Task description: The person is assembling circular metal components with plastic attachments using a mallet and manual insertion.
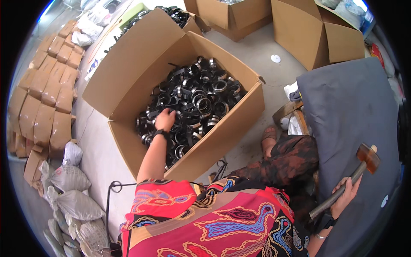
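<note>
My left hand (165,120) reaches into a large open cardboard box (233,128). Its fingers are curled among a heap of black clamp-like parts with shiny metal rings (201,100); what they grip, if anything, is hidden. On my right, a mallet (369,158) with an amber-brown head and a dark handle is held in my right hand (347,193). The fingers wrap the middle of the handle, and the head points up and away. Hand and mallet are over a dark grey padded cloth surface (342,107).
Two more open cardboard boxes stand beyond, one at the top middle (231,21) and one at the top right (317,34). More black parts (171,15) are heaped behind the near box. Stacked cartons (47,90) and filled sacks (77,201) line the left side.
</note>
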The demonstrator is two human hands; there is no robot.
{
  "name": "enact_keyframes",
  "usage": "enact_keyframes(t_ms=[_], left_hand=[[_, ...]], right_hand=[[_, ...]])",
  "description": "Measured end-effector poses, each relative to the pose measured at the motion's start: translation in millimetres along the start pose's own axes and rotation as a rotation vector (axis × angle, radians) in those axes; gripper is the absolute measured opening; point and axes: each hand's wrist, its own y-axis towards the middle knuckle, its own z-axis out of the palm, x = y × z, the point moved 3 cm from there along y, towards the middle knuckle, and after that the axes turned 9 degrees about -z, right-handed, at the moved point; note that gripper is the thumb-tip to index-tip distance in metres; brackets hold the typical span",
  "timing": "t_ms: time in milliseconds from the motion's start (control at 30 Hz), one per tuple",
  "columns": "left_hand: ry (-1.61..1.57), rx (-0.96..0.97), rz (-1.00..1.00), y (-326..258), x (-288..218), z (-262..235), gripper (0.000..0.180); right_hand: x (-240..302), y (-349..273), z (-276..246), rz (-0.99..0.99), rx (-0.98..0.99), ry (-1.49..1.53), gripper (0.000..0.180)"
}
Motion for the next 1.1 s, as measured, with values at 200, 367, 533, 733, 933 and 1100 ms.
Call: enact_keyframes(t_ms=[200,367,533,733,933,1100], left_hand=[[0.193,0.303,-0.047,-18,-144,51,0.056],[-0.336,0.898,0.02,-81,-149,65,0.046],[-0.411,0.675,0.112,-42,-107,35,0.032],[0.224,0.178,0.068,8,-27,33,0.061],[0.851,0.36,-0.28,15,52,-18,0.05],[0.734,0.451,-0.601,-7,128,-29,0.063]], right_hand=[[2,-1,8,-0.018,-0.015,-0.041,0.059],[5,2,4,-0.04,-0.002,-0.093,0.058],[1,4,3,-0.014,0.025,-0.061,0.057],[2,4,0,0.032,-0.006,-0.057,0.056],[4,13,-41,0.054,0.041,0.004,0.055],[17,11,-84,0.035,-0.179,-0.072,0.052]])
